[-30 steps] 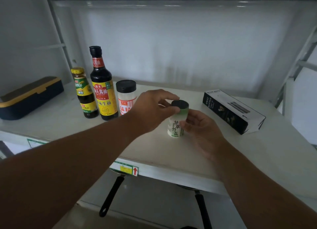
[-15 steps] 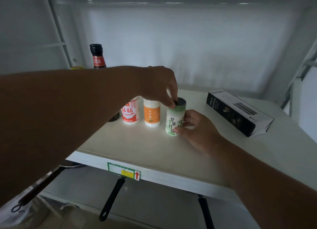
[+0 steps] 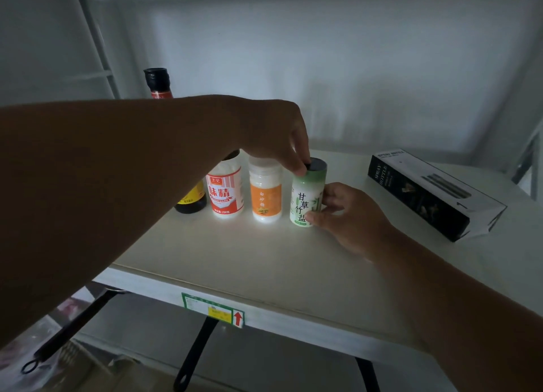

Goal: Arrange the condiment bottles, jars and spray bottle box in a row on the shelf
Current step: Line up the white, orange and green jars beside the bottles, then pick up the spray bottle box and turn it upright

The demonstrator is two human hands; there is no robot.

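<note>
Both hands steady the green-labelled white jar with a dark lid (image 3: 307, 196) upright on the pale shelf (image 3: 264, 259), beside the orange-labelled jar (image 3: 265, 196): left hand (image 3: 276, 136) fingertips seemingly pinching its lid, right hand (image 3: 349, 215) curled round its base.

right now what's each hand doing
Left hand: fingers pinch the green jar's dark cap.
Right hand: grips that jar's base.

White wall (image 3: 323, 68), pale shelf (image 3: 264, 259) (dim light)
</note>
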